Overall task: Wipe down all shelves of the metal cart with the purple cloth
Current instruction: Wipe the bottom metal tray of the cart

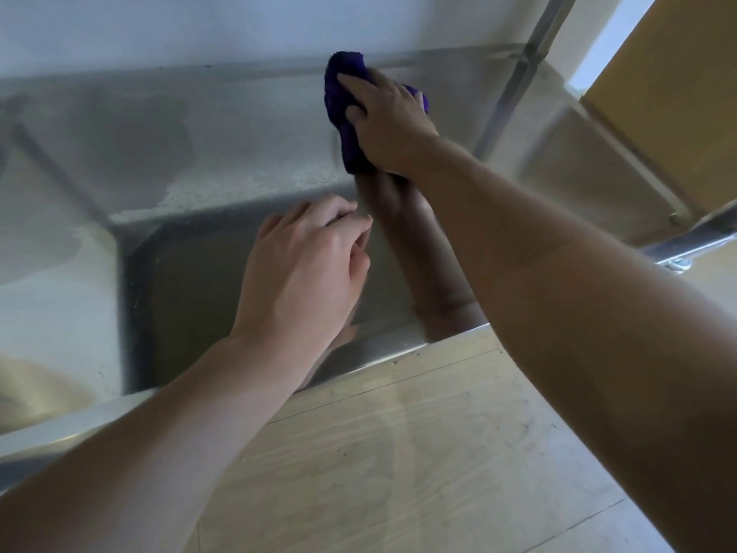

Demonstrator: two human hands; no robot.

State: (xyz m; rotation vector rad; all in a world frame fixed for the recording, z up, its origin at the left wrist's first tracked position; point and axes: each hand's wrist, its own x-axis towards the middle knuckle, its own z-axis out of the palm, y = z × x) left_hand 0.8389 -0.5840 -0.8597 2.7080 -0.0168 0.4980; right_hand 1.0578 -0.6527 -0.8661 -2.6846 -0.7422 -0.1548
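The metal cart's shelf [207, 125] fills the upper half of the head view, shiny and reflective. My right hand [389, 121] presses the purple cloth [339, 93] flat against the shelf near its far rim, right of centre. The cloth is bunched, with most of it showing left of and under my fingers. My left hand [307, 269] hovers lower over the shelf's near part, fingers loosely curled together and holding nothing. My arms are mirrored in the metal.
An upright cart post [514, 81] rises at the far right corner, with a side rail [694, 241] at the right edge. A white wall stands behind the cart. A wooden door [678, 101] is at the right. Light wood floor [418, 453] lies below the shelf's near rim.
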